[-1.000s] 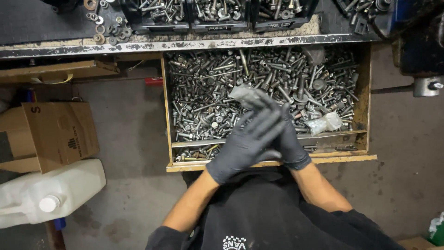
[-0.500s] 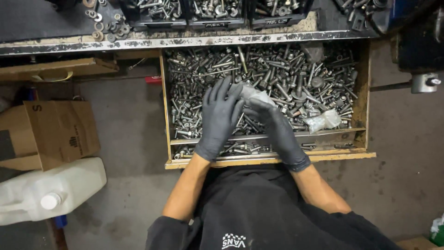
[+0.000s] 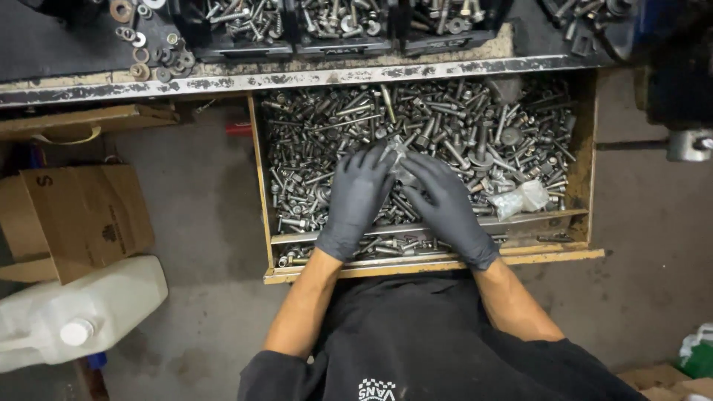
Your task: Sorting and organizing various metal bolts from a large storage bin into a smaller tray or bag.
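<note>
Both my hands wear dark grey gloves and reach into an open wooden drawer (image 3: 261, 200) filled with several loose steel bolts, screws and nuts (image 3: 460, 119). My left hand (image 3: 356, 197) lies flat, fingers spread over the bolts. My right hand (image 3: 445, 204) rests beside it, fingertips touching a small clear plastic bag (image 3: 399, 157) between the two hands. Whether either hand grips the bag cannot be told. A second crumpled clear bag (image 3: 520, 199) lies on the bolts to the right.
A workbench edge (image 3: 223, 82) runs above the drawer, carrying black bins of hardware (image 3: 327, 22) and loose washers (image 3: 148, 52). On the concrete floor at left sit a cardboard box (image 3: 82, 215) and a white plastic jug (image 3: 82, 312).
My hands moved from the drawer's front edge deeper into the bolts. The left hand uncrossed from the right and spread flat; both now meet at the small bag.
</note>
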